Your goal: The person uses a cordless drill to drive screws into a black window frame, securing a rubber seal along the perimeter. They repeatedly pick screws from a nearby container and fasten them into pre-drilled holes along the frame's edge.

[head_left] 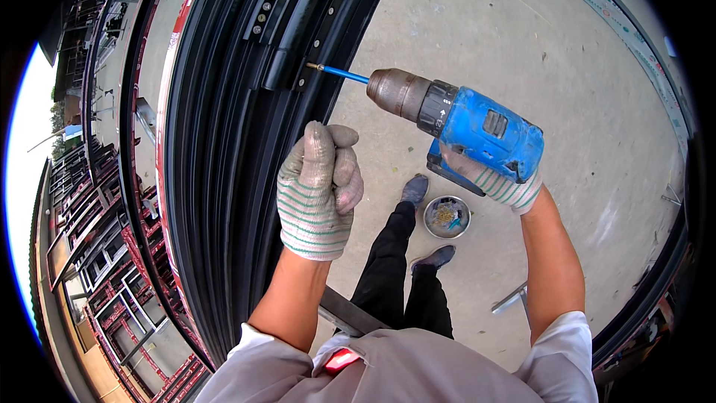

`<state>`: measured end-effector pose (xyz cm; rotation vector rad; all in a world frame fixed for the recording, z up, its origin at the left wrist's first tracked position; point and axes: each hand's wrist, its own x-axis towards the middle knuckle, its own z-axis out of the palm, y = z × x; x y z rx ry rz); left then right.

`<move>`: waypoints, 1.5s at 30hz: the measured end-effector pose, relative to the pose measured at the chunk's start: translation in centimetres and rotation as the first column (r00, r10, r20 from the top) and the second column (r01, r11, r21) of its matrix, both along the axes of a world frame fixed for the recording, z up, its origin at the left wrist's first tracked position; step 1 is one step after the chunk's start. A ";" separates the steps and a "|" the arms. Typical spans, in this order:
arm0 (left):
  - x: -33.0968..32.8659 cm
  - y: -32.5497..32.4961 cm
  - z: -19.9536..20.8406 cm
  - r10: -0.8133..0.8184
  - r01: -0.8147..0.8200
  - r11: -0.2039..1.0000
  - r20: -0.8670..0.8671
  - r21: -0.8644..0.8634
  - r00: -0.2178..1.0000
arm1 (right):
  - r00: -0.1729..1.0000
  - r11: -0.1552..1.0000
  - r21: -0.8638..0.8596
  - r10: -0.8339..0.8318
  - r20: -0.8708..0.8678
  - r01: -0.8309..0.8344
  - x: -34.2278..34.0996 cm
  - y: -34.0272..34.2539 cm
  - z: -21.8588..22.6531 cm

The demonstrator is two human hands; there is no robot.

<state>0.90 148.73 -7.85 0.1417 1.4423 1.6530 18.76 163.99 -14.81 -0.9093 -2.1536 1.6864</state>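
Observation:
My right hand [498, 181], in a striped knit glove, grips a blue cordless drill [492, 130] that points left. From its chuck runs a long blue bit [344, 73]. The bit's brass-coloured tip lies over the black hinge [294, 30], by the lower end of its right leaf; whether it touches cannot be made out. Screw heads show along both leaves. The hinge sits on a row of black frame profiles [216, 142]. My left hand [322, 183], gloved too, is closed with curled fingers just below the bit tip; anything inside them is hidden.
On the concrete floor [597, 216], a round metal bowl [447, 206] of small screws stands between my feet. More dark frame edges curve along the right rim. Stacked red and grey frames [142, 306] fill the far left. A metal bar [347, 313] lies near my waist.

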 end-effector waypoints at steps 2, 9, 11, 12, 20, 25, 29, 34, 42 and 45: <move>-0.2 -1.6 2.9 -0.064 0.052 0.997 -0.236 -0.057 0.970 | 1.000 0.999 0.044 0.015 -0.001 -0.015 0.0 0.1 0.1; -7.9 -3.9 13.2 0.122 -0.049 0.991 -0.712 0.122 0.691 | 1.000 1.000 -0.022 -0.018 -0.001 0.018 -0.2 -0.1 -0.1; -11.1 -3.1 14.0 0.096 -0.161 0.987 -0.821 0.006 0.563 | 1.000 0.999 0.034 0.007 0.008 -0.007 -0.4 -0.1 -0.2; -12.6 -2.8 13.7 0.109 -0.238 0.971 -0.843 -0.023 0.526 | 0.999 0.991 0.124 0.038 0.029 -0.041 -0.4 0.0 -0.2; -17.4 -0.8 11.5 0.010 -0.081 0.994 -0.650 -0.079 0.760 | 0.996 0.965 0.249 0.076 0.050 -0.086 0.2 0.1 -1.4; -19.1 -1.3 11.0 -0.003 0.032 0.998 -0.476 0.053 0.880 | 0.992 0.941 0.319 0.092 0.086 -0.115 0.0 0.1 -0.8; -19.3 -1.3 10.9 -0.037 0.064 0.997 -0.489 0.039 0.872 | 0.996 0.933 0.349 0.082 0.036 -0.090 0.1 0.4 -0.6; -19.1 -1.3 11.1 -0.025 0.044 0.999 -0.474 0.030 0.880 | 0.996 0.886 0.457 0.092 -0.017 -0.074 0.5 0.5 -1.7; -18.9 -0.6 11.2 -0.021 0.046 0.998 -0.473 0.040 0.881 | 0.992 0.840 0.528 0.092 0.091 -0.127 1.3 0.2 -3.1; -18.6 -0.6 11.3 0.006 0.010 1.000 -0.493 0.029 0.870 | 0.979 0.765 0.612 0.130 0.156 -0.200 1.7 0.6 -3.6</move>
